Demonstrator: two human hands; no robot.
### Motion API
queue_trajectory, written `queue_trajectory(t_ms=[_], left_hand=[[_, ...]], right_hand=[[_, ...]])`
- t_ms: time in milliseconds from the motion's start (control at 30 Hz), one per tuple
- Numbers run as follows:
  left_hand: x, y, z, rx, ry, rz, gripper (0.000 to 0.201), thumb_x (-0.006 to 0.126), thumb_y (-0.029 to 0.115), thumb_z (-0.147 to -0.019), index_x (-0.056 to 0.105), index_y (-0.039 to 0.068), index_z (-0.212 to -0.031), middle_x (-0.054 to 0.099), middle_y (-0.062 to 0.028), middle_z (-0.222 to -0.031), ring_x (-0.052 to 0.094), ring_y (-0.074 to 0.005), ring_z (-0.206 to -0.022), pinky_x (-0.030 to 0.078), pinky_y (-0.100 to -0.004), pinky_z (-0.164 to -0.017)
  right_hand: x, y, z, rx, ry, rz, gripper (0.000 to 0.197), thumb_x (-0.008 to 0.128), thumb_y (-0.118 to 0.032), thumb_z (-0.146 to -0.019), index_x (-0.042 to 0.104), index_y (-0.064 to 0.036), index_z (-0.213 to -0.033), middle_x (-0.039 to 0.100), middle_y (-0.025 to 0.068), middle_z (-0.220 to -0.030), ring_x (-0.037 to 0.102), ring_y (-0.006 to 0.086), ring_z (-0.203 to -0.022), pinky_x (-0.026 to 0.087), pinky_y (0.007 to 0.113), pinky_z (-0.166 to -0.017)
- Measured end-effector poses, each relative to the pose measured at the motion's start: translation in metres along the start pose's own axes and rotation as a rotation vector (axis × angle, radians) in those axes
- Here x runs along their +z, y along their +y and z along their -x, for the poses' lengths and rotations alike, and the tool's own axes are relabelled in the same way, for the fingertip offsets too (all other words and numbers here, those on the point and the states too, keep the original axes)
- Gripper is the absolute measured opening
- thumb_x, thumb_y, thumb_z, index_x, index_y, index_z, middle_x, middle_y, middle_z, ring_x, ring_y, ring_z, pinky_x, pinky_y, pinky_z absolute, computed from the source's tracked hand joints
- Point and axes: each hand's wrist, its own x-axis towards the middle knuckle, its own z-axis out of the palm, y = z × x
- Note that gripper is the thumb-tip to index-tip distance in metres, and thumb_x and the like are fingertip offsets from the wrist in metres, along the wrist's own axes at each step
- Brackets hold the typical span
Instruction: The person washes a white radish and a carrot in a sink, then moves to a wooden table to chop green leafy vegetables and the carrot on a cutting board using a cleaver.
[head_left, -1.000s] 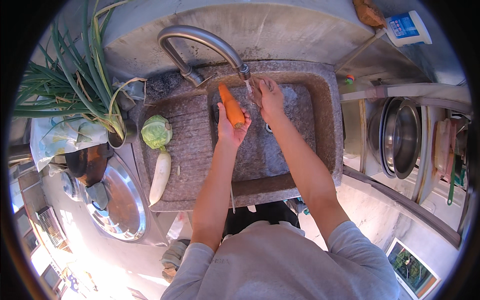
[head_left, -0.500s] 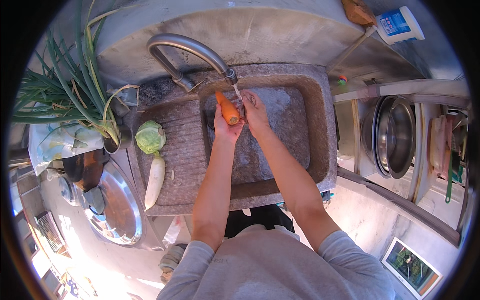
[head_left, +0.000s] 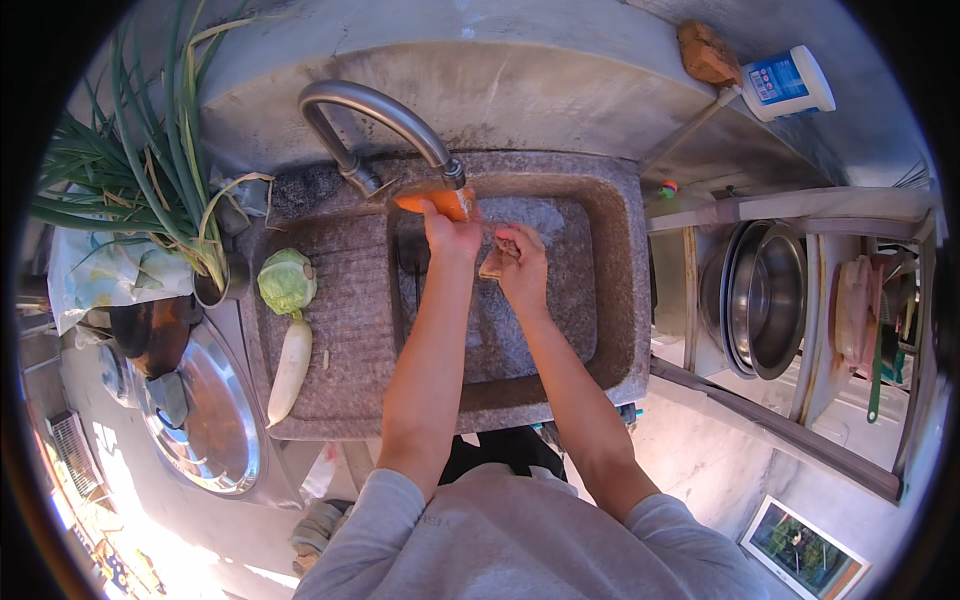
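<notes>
An orange carrot [head_left: 432, 202] lies across the fingers of my left hand [head_left: 453, 240], right under the spout of the metal faucet [head_left: 385, 102]. Its thick end points right and looks wet. My right hand [head_left: 526, 278], a little to the right and nearer to me, pinches a small, crumpled brown piece [head_left: 492, 264], perhaps a scrubbing cloth; its kind is unclear. Both hands are over the basin of the stone sink [head_left: 622, 270]. On the ribbed drainboard to the left are a green cabbage [head_left: 287, 281] and a white radish [head_left: 291, 372].
Long green onions [head_left: 150, 190] stand in a pot at the left, above a large round metal lid [head_left: 212, 420]. Metal basins [head_left: 775, 300] stand on edge in a rack to the right. A brick [head_left: 708, 52] and a white-and-blue tub [head_left: 787, 83] sit at the far right.
The carrot has tipped from near upright to nearly level and moved up under the spout. My right hand has drawn away from it, nearer to me, and the brown piece now shows.
</notes>
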Motion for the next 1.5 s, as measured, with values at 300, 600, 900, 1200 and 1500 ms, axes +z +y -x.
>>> queue_trajectory(t_ms=[300, 600, 900, 1200, 1500], left_hand=[[-0.024, -0.006, 0.046, -0.139, -0.182, -0.15, 0.044, 0.036, 0.046, -0.104, 0.058, 0.01, -0.113, 0.064, -0.0078, -0.103, 0.062, -0.0257, -0.093, 0.049, -0.0465, -0.094], [-0.048, 0.013, 0.022, -0.168, -0.232, -0.064, 0.048, 0.031, 0.045, -0.105, 0.052, 0.007, -0.126, 0.061, -0.0115, -0.119, 0.059, -0.0273, -0.11, 0.048, -0.0421, -0.098], [-0.089, 0.023, 0.029, -0.372, -0.584, 0.17, 0.046, 0.032, 0.038, -0.104, 0.049, 0.004, -0.129, 0.059, -0.014, -0.122, 0.058, -0.0295, -0.111, 0.045, -0.0493, -0.1], [-0.044, 0.015, 0.08, -0.109, -0.247, -0.422, 0.041, 0.034, 0.028, -0.105, 0.043, 0.01, -0.14, 0.058, -0.0073, -0.125, 0.056, -0.0223, -0.117, 0.049, -0.0386, -0.096], [-0.057, 0.032, 0.102, -0.336, -0.349, -0.476, 0.041, 0.036, 0.042, -0.105, 0.051, 0.008, -0.121, 0.061, -0.0113, -0.093, 0.061, -0.022, -0.071, 0.051, -0.0353, -0.057]], right_hand=[[0.017, -0.025, -0.003, -0.262, -0.064, 0.041, 0.035, 0.06, -0.017, -0.089, 0.058, -0.0069, -0.122, 0.056, 0.0152, -0.129, 0.049, 0.034, -0.124, 0.031, 0.046, -0.11], [0.059, -0.033, -0.028, -0.017, 0.014, -0.259, 0.031, 0.058, -0.03, -0.096, 0.057, -0.002, -0.109, 0.063, 0.017, -0.102, 0.062, 0.0291, -0.09, 0.049, 0.041, -0.078], [0.036, -0.015, -0.059, 0.773, -0.045, -1.023, 0.025, 0.049, -0.033, -0.102, 0.051, -0.0089, -0.11, 0.06, 0.0085, -0.088, 0.062, 0.0247, -0.076, 0.055, 0.043, -0.068], [0.043, -0.004, -0.014, -0.016, -0.254, -0.109, 0.039, 0.059, -0.016, -0.094, 0.054, -0.0082, -0.132, 0.056, 0.016, -0.132, 0.056, 0.0306, -0.119, 0.043, 0.034, -0.101], [0.05, 0.001, -0.072, 0.312, -0.445, -0.615, 0.039, 0.066, -0.007, -0.088, 0.058, -0.0091, -0.126, 0.065, 0.0075, -0.098, 0.062, 0.021, -0.086, 0.05, 0.033, -0.08]])
